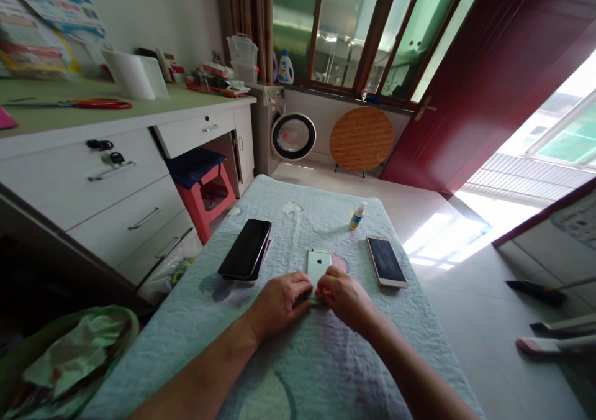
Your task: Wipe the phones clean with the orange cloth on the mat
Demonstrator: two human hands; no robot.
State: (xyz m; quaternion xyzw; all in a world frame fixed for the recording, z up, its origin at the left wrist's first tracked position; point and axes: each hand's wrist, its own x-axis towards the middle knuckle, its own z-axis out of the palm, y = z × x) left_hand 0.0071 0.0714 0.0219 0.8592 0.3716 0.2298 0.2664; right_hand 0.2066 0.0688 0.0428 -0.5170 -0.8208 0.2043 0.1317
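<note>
On a low tabletop draped in pale blue-green quilted cloth (316, 209), a slim silver-white smartphone with a dark apple logo (319, 260) is laid back side up, midway across and directly before the person. Its long axis is directed almost straight away from the body, lying flat, with the camera corner pointed to the far side, at the left; the near end is largely covered by the hands.

Along the phone's left side, near that end, the left hand (285, 302) is rested with its fingers bent and a gap left between thumb and forefinger. By the right hand (347, 299) the near right part is touched, the fingertips being drawn closely together in a pinch. Whether anything is actually held in either grip cannot be told, since the fingertips are partly hidden.

To the left, a glossy black smartphone (246, 246) is stacked upon another thin device, its long axis slanted from near left to far right. To the right, a white-and-gold smartphone with a dark screen (386, 261) is laid face up, slanted the opposite way, from far left to near right. Beyond the middle phone, towards the right, a small white-capped spray bottle with a blue-and-yellow label (357, 216) is stood upright.
</note>
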